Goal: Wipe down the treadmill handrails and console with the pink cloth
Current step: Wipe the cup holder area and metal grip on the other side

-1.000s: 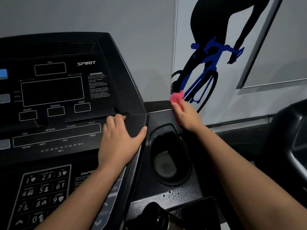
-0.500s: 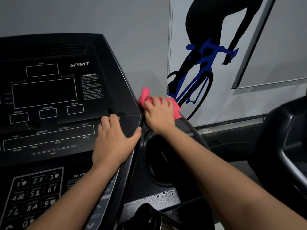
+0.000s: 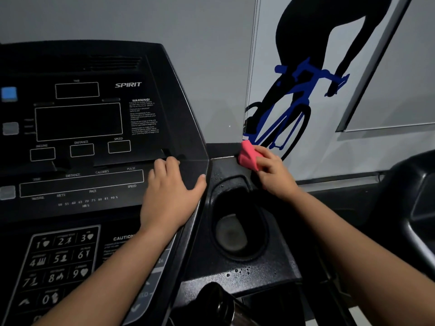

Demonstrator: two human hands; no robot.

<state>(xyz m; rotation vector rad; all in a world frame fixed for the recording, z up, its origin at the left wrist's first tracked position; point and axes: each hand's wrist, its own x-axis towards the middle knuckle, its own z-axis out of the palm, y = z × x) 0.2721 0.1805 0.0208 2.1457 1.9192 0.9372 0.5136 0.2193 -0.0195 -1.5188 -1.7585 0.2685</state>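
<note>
The pink cloth [image 3: 248, 157] is bunched into a small wad. It is gripped in the right hand [image 3: 275, 175] and pressed on the far right corner of the side tray [image 3: 266, 267], just beyond the cup well [image 3: 235, 222]. The console [image 3: 94, 128] is black and marked SPIRIT, with dark displays and a keypad [image 3: 58, 262] at lower left. Droplets are scattered on the tray. The left hand [image 3: 169, 196] is laid flat on the console's right edge.

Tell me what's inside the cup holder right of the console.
The cup holder shows only its bare greyish bottom and dark walls; nothing sits in it. Its near wall is hidden below the rim. The right hand holds the pink cloth beyond the far edge, outside it.
</note>
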